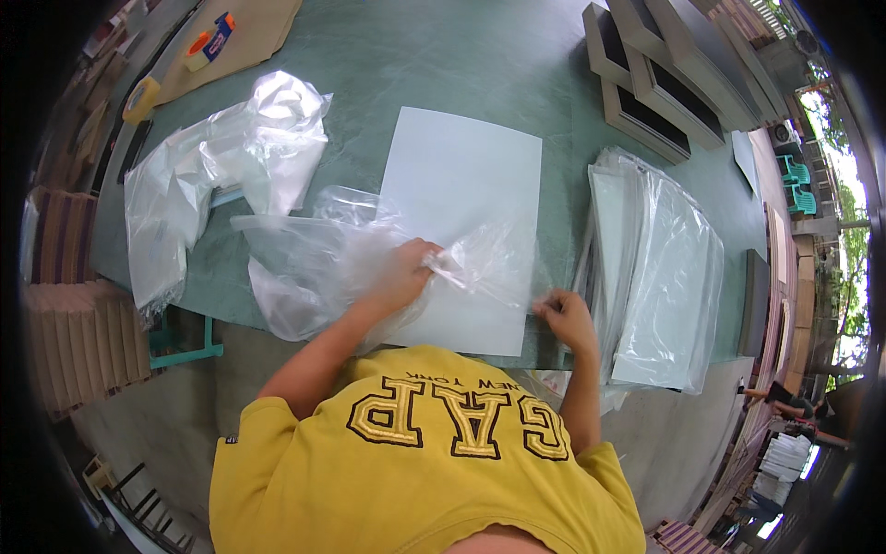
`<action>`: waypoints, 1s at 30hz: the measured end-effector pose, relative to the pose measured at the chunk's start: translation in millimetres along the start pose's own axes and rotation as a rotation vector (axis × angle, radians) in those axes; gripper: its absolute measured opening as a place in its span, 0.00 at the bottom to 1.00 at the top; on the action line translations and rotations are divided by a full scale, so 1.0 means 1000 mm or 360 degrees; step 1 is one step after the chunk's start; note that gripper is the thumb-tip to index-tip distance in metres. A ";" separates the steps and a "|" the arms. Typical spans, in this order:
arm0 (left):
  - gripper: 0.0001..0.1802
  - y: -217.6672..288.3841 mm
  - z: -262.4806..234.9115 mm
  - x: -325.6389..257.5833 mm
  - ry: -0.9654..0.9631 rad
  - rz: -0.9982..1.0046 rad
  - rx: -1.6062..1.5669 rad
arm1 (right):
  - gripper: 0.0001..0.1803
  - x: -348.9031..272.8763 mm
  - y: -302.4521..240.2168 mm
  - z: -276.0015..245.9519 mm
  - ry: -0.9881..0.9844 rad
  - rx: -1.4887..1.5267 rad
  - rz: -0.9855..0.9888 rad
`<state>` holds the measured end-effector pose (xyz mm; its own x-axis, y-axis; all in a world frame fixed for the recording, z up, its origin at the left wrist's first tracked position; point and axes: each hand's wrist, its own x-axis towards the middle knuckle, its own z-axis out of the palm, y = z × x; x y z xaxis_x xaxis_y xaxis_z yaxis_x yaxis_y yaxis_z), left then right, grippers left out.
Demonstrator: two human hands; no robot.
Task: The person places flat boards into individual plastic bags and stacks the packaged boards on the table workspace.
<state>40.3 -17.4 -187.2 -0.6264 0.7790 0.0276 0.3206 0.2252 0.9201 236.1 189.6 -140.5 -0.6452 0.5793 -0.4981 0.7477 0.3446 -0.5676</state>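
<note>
My left hand [403,275] is closed on a clear plastic bag [484,261], bunching its film above a large white sheet [461,175]. The sheet lies flat on the green table and runs to its near edge. More loose film spreads to the left of that hand. My right hand [565,317] is at the sheet's right side with its fingers pinched together at the end of the bag. Just right of it stands a stack of sheets in clear plastic sleeves [666,277]. A heap of crumpled clear plastic bags [231,152] lies on the left.
Grey box-like frames [660,78] are piled at the far right of the green table [443,55]. Tape rolls [140,100] and brown cardboard [254,42] lie at the far left. A teal stool [187,353] stands under the table's left edge, near stacked boards [83,342].
</note>
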 end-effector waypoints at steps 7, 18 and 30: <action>0.13 0.009 -0.033 0.018 -0.0285 -0.0417 -0.0251 | 0.27 0.024 -0.062 -0.036 0.0440 0.0233 -0.0741; 0.10 0.051 -0.110 -0.009 0.0421 -0.0428 -0.0580 | 0.14 0.055 -0.126 -0.016 -0.0399 0.1091 -0.0519; 0.13 0.143 -0.086 -0.011 -0.0181 0.0070 -0.0380 | 0.19 0.002 -0.175 0.022 -0.0657 0.1740 -0.0896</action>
<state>31.7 -43.8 -22.1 -0.5271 0.8490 0.0382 0.1606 0.0554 0.9855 100.5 114.3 -57.3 -0.9738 0.2161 -0.0704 -0.0293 -0.4265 -0.9040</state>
